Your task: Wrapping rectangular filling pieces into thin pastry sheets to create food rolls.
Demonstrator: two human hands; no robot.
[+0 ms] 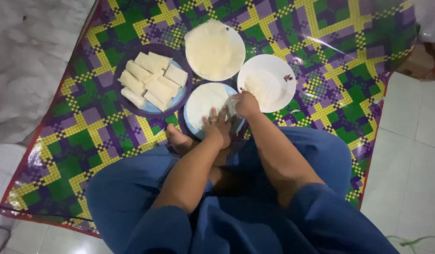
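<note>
My left hand (218,128), with a ring on one finger, lies flat with fingers spread on a thin round white wrapper sheet (205,101) on a blue plate (189,126) right in front of me. My right hand (246,103) pinches the sheet's right edge, next to a white plate (278,70) that holds a little pale filling (256,87). A stack of round wrapper sheets (213,49) lies on a plate behind. To the left, a dark-rimmed plate (125,106) carries several folded rectangular rolls (151,80).
Everything sits on a glossy mat with a green, purple and yellow check pattern (330,61) spread on a white tiled floor (410,155). My blue-clothed legs (133,188) and a bare foot (180,140) are at the mat's near edge. White fabric (34,61) lies at left.
</note>
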